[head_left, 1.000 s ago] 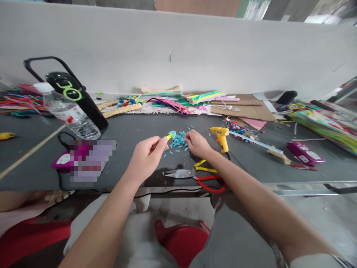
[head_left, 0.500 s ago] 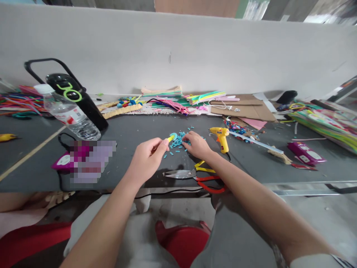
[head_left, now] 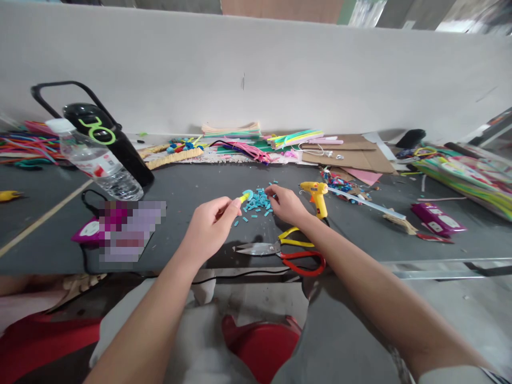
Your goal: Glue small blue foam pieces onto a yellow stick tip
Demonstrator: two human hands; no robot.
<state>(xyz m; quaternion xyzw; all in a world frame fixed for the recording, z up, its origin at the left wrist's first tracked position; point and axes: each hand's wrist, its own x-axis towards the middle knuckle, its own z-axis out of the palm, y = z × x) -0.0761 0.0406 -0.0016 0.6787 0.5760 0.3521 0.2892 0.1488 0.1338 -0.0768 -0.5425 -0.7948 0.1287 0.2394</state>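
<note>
My left hand [head_left: 214, 221] is closed in a pinch on a small craft piece [head_left: 244, 197] with a yellow stem and a light-blue rounded end. Just to its right lies a loose pile of short blue pieces [head_left: 259, 201], scattered on the grey table. My right hand [head_left: 287, 205] is at the pile's right edge, fingers curled together and pointing down; whether a piece sits between the fingertips is hidden. Below the hands rest scissors [head_left: 260, 249] with yellow and red handles, blades to the left. A yellow hot glue gun [head_left: 319, 198] lies right of my right hand.
A clear plastic bottle [head_left: 96, 162] and a black tumbler [head_left: 132, 157] stand at left. Colourful pipe cleaners [head_left: 296, 138] and cardboard [head_left: 352, 152] line the back wall. Purple boxes, one a purple packet [head_left: 438, 218], lie on both sides. A red stool [head_left: 262, 346] is below the table.
My right hand has moved slightly right and away from the pile's middle, uncovering more blue pieces and the scissors' handles. The left hand keeps its pinch nearly in place.
</note>
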